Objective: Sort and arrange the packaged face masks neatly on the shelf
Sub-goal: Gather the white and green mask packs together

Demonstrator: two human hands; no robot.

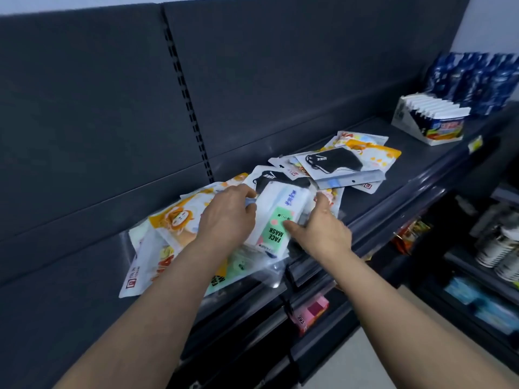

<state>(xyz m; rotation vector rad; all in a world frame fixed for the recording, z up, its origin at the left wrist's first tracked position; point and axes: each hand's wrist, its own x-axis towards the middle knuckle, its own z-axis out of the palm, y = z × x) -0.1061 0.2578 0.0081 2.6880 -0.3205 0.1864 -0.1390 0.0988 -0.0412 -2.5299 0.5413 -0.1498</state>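
Dark grey shelf [415, 175] against a grey slotted back panel [112, 122]. Loose mask packets [174, 220] heaped at its left front edge. My left hand [224, 220] and right hand [325, 231] clasp a white-and-green face mask pack [276, 220] between them. More packets [337, 161] mid-shelf; white display box [429, 119] near the right end.
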